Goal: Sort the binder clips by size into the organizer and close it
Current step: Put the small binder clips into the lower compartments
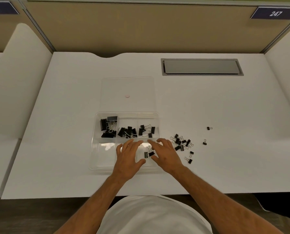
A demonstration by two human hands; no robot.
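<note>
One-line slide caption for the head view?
Both open hands hover over the organizer with small clips still loose on the desk.

The person wears a plain white top [151,217], seen at the bottom edge of the view. Both forearms are bare, with no sleeves reaching them. The left hand [129,156] and right hand [166,154] carry no gloves.

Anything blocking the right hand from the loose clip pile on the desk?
Nothing visible. The right hand hovers over the organizer's near-right compartment; the loose clip pile lies just right of it on bare desk, with only the organizer's low wall between.
</note>
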